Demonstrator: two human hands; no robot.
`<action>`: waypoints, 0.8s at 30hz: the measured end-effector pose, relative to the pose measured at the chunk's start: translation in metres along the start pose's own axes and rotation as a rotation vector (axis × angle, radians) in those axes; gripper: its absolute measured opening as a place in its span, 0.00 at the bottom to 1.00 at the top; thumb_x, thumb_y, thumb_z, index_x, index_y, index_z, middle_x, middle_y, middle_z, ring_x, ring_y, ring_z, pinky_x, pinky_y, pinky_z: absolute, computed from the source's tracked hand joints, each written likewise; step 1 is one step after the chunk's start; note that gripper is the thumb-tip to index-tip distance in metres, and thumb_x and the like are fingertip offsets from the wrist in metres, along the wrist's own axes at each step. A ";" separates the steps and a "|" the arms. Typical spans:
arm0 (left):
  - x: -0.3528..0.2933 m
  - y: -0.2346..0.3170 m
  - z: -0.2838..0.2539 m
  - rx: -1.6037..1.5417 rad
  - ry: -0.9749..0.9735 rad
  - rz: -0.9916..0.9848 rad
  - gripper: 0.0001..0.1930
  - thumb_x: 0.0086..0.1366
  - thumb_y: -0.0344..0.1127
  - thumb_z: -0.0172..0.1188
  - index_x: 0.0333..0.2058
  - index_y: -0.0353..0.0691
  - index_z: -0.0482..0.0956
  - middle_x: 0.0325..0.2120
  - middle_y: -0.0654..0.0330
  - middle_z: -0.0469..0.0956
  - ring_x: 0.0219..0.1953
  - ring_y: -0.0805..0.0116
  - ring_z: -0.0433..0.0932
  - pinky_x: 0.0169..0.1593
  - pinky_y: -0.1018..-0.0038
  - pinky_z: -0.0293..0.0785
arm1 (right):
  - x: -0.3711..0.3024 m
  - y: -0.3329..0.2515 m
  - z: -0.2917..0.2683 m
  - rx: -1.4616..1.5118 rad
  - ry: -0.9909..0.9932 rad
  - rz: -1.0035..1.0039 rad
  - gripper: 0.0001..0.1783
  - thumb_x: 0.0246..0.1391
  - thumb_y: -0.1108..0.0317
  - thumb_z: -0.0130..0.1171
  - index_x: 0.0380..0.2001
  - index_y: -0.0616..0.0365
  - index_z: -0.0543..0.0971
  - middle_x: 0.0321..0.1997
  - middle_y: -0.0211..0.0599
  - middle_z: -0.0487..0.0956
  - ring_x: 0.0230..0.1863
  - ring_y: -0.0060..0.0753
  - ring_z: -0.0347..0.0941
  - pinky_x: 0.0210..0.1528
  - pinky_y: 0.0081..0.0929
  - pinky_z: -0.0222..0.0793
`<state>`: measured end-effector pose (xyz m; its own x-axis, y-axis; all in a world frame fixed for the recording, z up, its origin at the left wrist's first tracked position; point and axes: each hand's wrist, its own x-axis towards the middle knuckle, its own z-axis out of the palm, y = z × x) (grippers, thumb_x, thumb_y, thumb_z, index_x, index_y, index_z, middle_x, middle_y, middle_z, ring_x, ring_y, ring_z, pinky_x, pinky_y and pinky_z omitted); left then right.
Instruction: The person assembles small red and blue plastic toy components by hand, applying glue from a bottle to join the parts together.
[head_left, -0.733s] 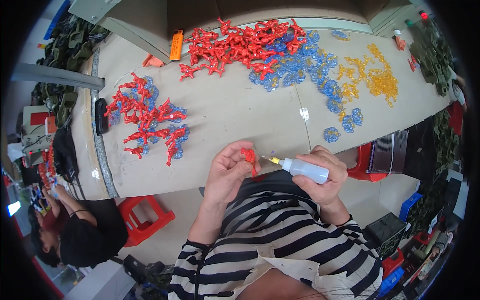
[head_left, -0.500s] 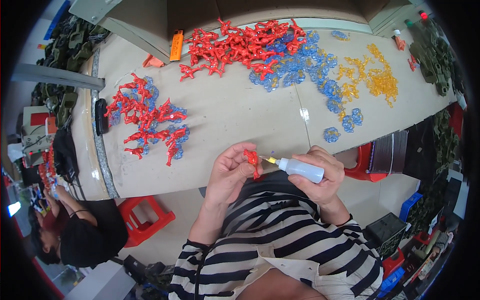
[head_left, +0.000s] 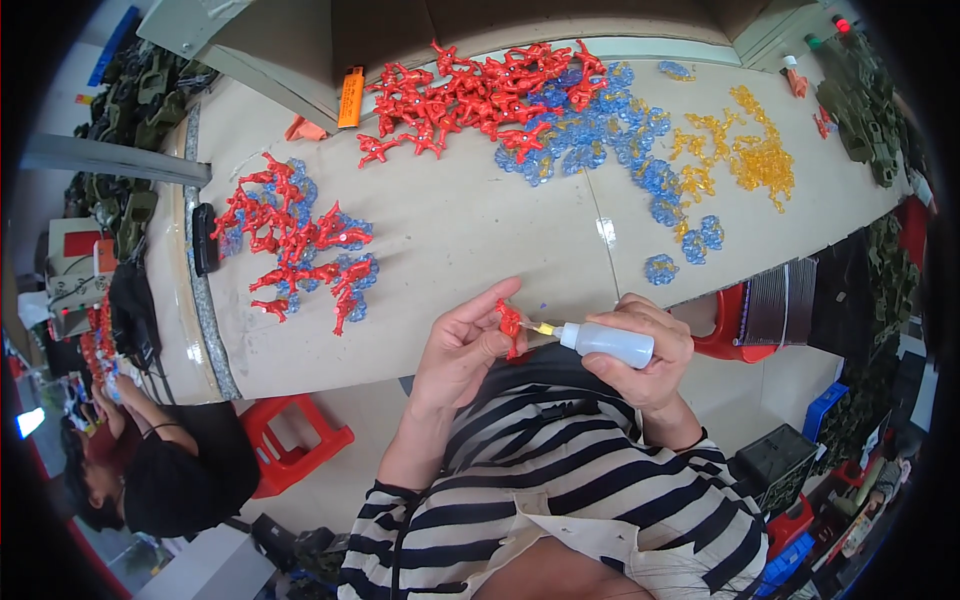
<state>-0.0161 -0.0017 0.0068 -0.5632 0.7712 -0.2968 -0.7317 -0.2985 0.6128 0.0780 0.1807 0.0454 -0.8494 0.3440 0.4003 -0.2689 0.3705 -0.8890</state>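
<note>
Pinched between the thumb and fingers of my left hand [head_left: 468, 345] is a small red figurine [head_left: 509, 322], held upright over the table's near edge. My right hand [head_left: 642, 350] grips a translucent white squeeze bottle [head_left: 618, 344] lying nearly level. Its yellow-based nozzle [head_left: 545, 329] points left, and the thin tip is at or very close to the figurine; whether they touch I cannot tell. On the left of the table, red figurines [head_left: 285, 232] lie with clear blue pieces [head_left: 359, 270]. A larger heap of red figurines [head_left: 470, 90] is at the back.
Blue clear pieces [head_left: 655, 180] spread right of the back heap, beside small yellow clear pieces [head_left: 762, 160]. An orange box [head_left: 351, 97] stands by the shelf. A black object [head_left: 204, 238] lies at the left. Red stools [head_left: 290, 445] and a person in black [head_left: 190, 465] are beyond the table edge.
The left index finger has lifted and straightened a little. The figurine has turned slightly and shifted right; the bottle has moved slightly right and down with my right hand.
</note>
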 end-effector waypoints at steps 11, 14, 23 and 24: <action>-0.002 0.001 -0.001 0.066 0.018 0.121 0.27 0.54 0.26 0.60 0.53 0.31 0.64 0.33 0.57 0.74 0.30 0.70 0.73 0.35 0.79 0.70 | 0.004 0.008 0.003 0.078 0.061 0.206 0.19 0.33 0.75 0.66 0.34 0.66 0.77 0.27 0.38 0.76 0.26 0.26 0.70 0.29 0.18 0.63; -0.009 0.002 -0.003 0.146 0.145 0.094 0.22 0.53 0.26 0.61 0.48 0.31 0.68 0.31 0.57 0.75 0.30 0.70 0.73 0.34 0.79 0.69 | 0.016 0.020 0.023 0.015 -0.001 0.264 0.17 0.38 0.75 0.62 0.37 0.61 0.76 0.33 0.38 0.76 0.35 0.33 0.72 0.37 0.24 0.66; -0.016 0.000 -0.013 0.044 0.145 0.084 0.14 0.55 0.23 0.59 0.41 0.31 0.72 0.32 0.58 0.76 0.32 0.74 0.75 0.38 0.79 0.72 | 0.041 0.033 0.047 -0.083 -0.150 0.258 0.18 0.40 0.74 0.62 0.39 0.58 0.76 0.38 0.38 0.76 0.40 0.36 0.71 0.42 0.26 0.66; -0.018 0.001 -0.012 0.039 0.143 0.084 0.14 0.55 0.23 0.59 0.41 0.31 0.72 0.32 0.58 0.76 0.32 0.74 0.75 0.38 0.79 0.72 | 0.043 0.029 0.038 -0.047 -0.162 0.263 0.17 0.40 0.75 0.61 0.39 0.57 0.77 0.38 0.39 0.76 0.40 0.38 0.71 0.42 0.26 0.67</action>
<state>-0.0119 -0.0228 0.0037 -0.6731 0.6552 -0.3429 -0.6657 -0.3348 0.6669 0.0161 0.1732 0.0280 -0.9494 0.2926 0.1139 -0.0123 0.3279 -0.9446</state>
